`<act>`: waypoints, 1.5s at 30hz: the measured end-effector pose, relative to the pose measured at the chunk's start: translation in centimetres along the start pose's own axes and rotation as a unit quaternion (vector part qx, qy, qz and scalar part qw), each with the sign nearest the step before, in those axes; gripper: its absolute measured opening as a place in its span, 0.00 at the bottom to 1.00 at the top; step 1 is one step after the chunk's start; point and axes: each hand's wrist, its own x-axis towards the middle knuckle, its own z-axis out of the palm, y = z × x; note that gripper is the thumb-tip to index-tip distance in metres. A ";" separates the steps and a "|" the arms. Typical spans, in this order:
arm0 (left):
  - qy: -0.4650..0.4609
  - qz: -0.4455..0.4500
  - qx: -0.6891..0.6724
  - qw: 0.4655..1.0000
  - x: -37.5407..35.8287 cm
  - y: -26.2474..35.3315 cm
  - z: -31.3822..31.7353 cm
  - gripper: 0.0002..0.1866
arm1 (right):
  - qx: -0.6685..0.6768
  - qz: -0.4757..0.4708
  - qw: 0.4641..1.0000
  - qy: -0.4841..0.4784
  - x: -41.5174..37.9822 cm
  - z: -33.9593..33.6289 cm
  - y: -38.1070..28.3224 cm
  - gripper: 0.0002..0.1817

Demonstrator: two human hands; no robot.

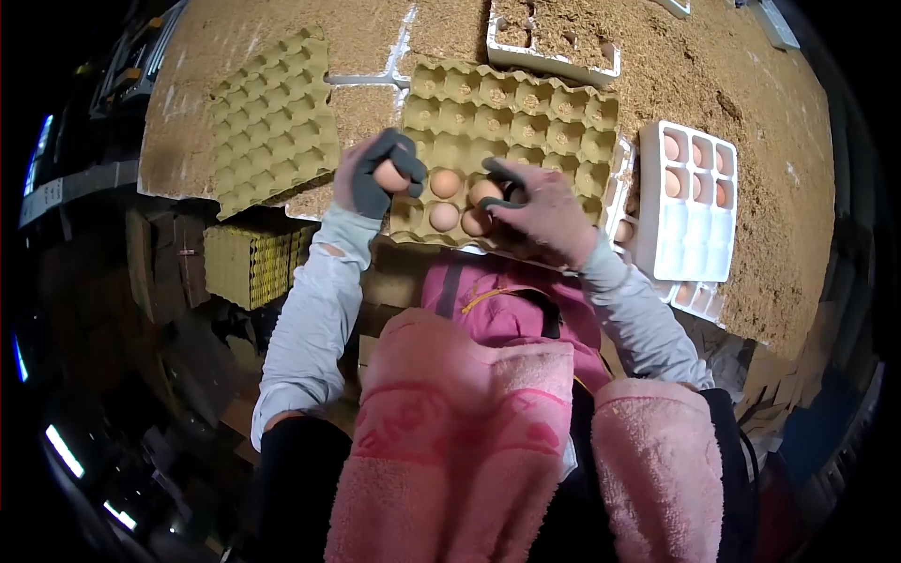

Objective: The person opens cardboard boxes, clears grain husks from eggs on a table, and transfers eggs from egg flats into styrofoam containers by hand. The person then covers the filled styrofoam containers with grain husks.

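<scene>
My left hand (374,178), in a grey-palmed glove, is closed around a brown egg (390,176) at the left edge of a yellow-green egg tray (450,147). My right hand (546,212), gloved the same way, reaches over the tray's front right part. Its thumb and fingers curl around another egg (484,193) right at the tray's cups. Beside that hand sits an egg (476,222) in a front cup, partly covered by the thumb. Two further eggs, one brown (446,183) and one paler (444,217), rest in cups between my hands.
A second egg tray (272,122) lies left, with stacked trays (246,267) below the table edge. To the right stands a white foam tray (687,255) with several eggs in its far cells. Another white foam tray (554,64) is at the back. Brown shavings (770,178) cover the table.
</scene>
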 end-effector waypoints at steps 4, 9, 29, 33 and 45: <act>-0.114 0.287 0.714 0.628 2.2 -1.5 2.5 0.32 | 0.430 0.113 0.890 -0.099 -0.7 -3.6 -0.3 0.27; -0.163 0.226 0.752 0.597 3.2 -2.1 2.6 0.28 | -0.365 -0.001 0.929 -0.059 -0.3 4.8 -2.2 0.15; -0.118 0.122 0.744 0.647 -3.1 2.5 8.3 0.30 | -0.318 0.312 0.869 0.213 -24.1 -14.9 9.9 0.30; -0.277 0.268 0.510 0.769 -3.4 6.8 18.5 0.29 | -0.237 0.229 0.891 0.311 -21.8 -18.2 9.7 0.25; -0.385 0.286 0.543 0.689 7.4 0.3 35.7 0.22 | -0.103 0.160 0.849 0.494 -22.1 -19.4 15.4 0.22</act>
